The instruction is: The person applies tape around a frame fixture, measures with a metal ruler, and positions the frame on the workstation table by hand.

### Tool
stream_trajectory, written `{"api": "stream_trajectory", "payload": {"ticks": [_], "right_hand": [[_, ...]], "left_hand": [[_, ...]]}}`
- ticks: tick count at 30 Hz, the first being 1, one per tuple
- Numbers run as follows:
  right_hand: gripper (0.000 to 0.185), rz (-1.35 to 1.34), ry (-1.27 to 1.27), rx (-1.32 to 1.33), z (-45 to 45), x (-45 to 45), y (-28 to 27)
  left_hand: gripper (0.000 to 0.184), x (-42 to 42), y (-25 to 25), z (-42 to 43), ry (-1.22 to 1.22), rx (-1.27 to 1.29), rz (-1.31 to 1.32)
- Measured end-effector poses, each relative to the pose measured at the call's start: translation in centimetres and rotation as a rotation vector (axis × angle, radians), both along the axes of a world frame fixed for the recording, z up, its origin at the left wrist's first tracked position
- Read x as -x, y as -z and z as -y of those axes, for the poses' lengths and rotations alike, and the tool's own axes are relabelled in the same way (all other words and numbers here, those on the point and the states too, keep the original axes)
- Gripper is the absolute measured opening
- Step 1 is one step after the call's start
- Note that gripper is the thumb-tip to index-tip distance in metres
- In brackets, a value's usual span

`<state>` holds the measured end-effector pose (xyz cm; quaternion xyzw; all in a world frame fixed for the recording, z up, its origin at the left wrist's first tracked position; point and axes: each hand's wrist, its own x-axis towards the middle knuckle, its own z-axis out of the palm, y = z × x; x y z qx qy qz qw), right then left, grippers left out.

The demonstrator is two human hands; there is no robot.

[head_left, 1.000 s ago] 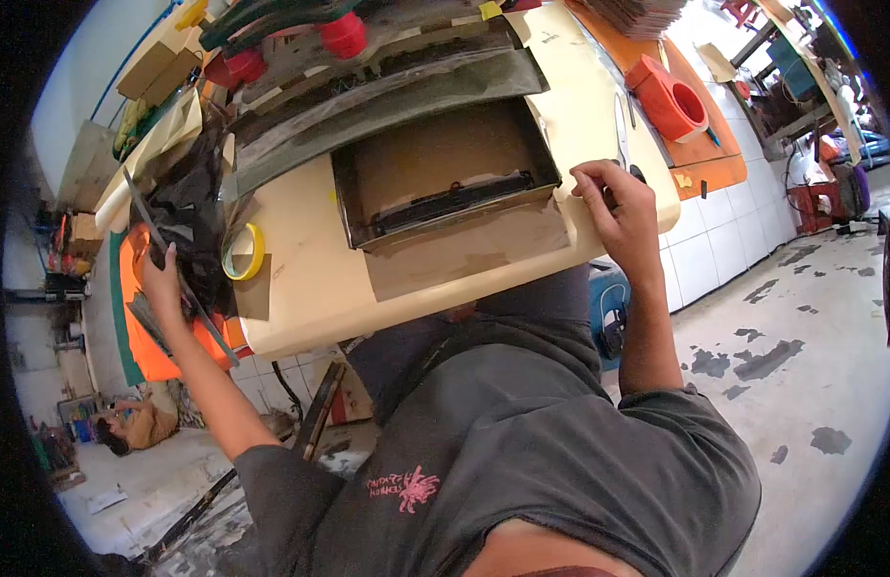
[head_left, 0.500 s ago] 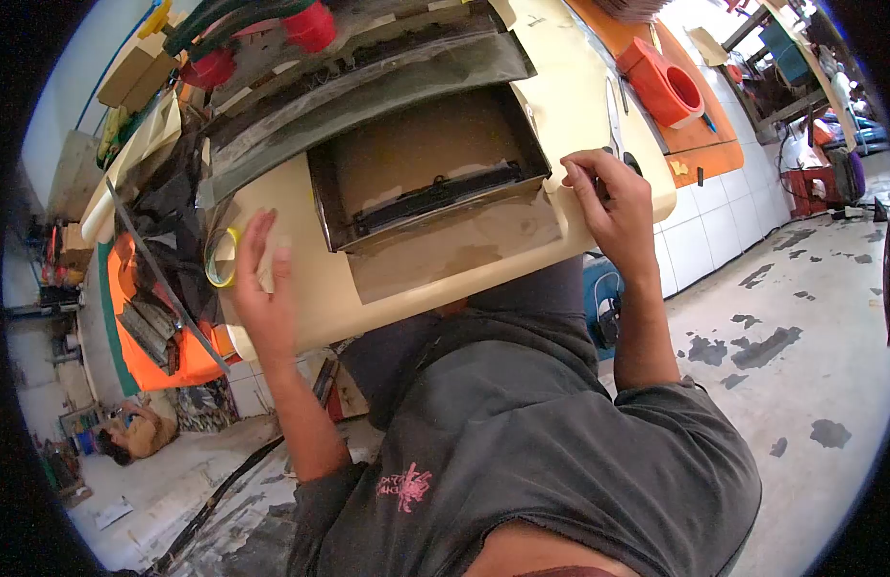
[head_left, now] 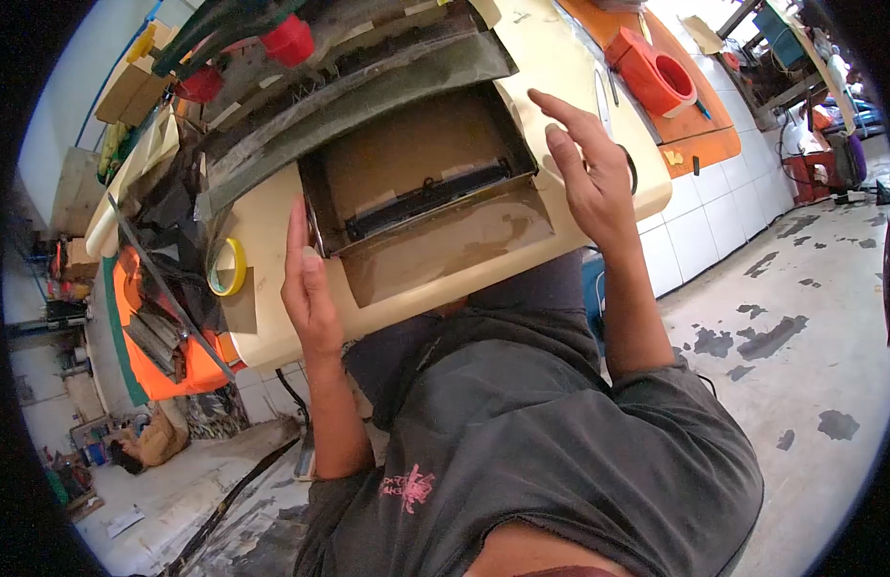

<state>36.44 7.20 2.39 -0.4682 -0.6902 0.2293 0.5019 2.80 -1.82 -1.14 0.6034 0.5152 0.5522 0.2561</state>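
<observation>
In the head view, the open, dark-walled box (head_left: 406, 154) is seen at upper centre, on the cream tabletop (head_left: 272, 332). The left hand (head_left: 312, 293) is held open by its left wall, contact unclear; the right hand (head_left: 597, 183) is spread, empty, near its right wall. Any pressure is best applied evenly, clear of the black bar (head_left: 430, 198).

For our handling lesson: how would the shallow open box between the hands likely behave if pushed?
The box should slide rather than tip, being low and broad. It is probably light, with thin walls around a hollow middle. The dark bar inside might shift, if loose.
</observation>
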Motion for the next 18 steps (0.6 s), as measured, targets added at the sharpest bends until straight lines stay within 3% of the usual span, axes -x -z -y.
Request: {"api": "stream_trajectory", "payload": {"ticks": [7,10,18], "right_hand": [[0.044,0.027,-0.113,0.001,-1.2,1.0,1.0],[0.045,-0.006,-0.116,0.082,-1.0,1.4,0.9],[0.049,-0.158,-0.143,0.22,-1.1,1.6,1.7]], "left_hand": [[0.057,-0.8,-0.8,0.3,-0.026,0.014,-0.053],[0.056,-1.1,-1.2,0.7,-0.073,0.154,-0.072],[0.057,-0.6,0.1,0.0,-0.048,0.011,-0.07]]}}
